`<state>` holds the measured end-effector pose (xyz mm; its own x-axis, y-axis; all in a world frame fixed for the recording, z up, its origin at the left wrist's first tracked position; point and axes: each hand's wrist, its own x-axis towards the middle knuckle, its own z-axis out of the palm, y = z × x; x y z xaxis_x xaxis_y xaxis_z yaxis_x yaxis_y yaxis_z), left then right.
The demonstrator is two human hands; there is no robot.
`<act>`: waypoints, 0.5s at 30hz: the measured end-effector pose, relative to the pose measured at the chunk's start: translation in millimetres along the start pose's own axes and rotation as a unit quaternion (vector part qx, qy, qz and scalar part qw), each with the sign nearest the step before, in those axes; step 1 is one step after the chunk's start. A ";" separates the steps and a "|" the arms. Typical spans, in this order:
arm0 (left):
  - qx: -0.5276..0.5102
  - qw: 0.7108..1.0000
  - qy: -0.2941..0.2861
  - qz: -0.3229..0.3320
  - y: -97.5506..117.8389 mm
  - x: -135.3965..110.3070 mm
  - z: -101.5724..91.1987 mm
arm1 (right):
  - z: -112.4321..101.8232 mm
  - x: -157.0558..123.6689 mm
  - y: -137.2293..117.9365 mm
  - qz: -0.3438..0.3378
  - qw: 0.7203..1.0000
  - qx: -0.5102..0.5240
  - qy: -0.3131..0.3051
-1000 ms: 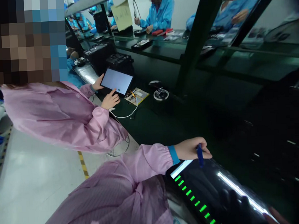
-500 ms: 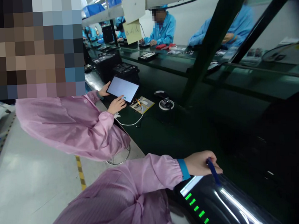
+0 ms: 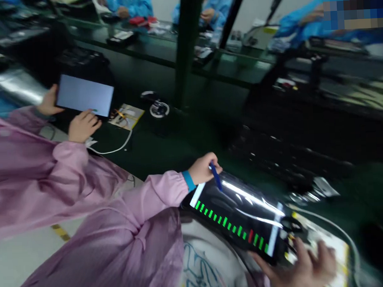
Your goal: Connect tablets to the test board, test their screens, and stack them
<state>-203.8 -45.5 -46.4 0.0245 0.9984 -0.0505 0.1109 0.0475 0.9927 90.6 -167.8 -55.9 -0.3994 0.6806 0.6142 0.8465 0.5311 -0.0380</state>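
Toward the centre, my left hand (image 3: 204, 170) is closed at the far left corner of a tablet-like display (image 3: 234, 216), with a dark blue strip (image 3: 216, 178) in its fingers. The strip hangs down over the glossy, reflective surface. Green bars and one red bar glow along the display's near side, with white patches at both ends. At the lower right my right hand (image 3: 300, 266) is blurred, its fingers spread beside the display's right end. A board with wiring (image 3: 337, 256) lies by that hand, partly hidden behind it.
On the left, a co-worker in pink holds a lit tablet (image 3: 84, 95); a wired board (image 3: 127, 117) is beside it. A round white-rimmed object (image 3: 159, 108) stands farther back. Black equipment (image 3: 300, 133) fills the right side. A dark post (image 3: 188, 49) rises behind the bench; people in blue work beyond.
The view has swung right and down, so the scene shifts left. My right hand and the display's right end have come into view. My left hand keeps the blue strip.
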 end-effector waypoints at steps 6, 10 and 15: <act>0.014 1.000 -0.018 0.021 -0.4 11.9 -1.4 | 5.2 19.4 -20.5 0.046 0.996 -0.011 -0.075; 0.022 0.999 -0.023 0.038 -0.9 11.8 -2.5 | 9.6 28.1 -29.8 0.053 0.991 -0.003 -0.126; 0.008 0.998 -0.036 0.047 -1.0 11.3 -4.1 | 12.4 24.2 -27.4 0.034 0.990 0.014 -0.134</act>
<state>-207.7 -34.2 -47.5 0.1068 0.9937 0.0336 0.1202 -0.0464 0.9917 53.4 -159.7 -49.7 -0.4242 0.8224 0.3791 0.8658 0.4910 -0.0963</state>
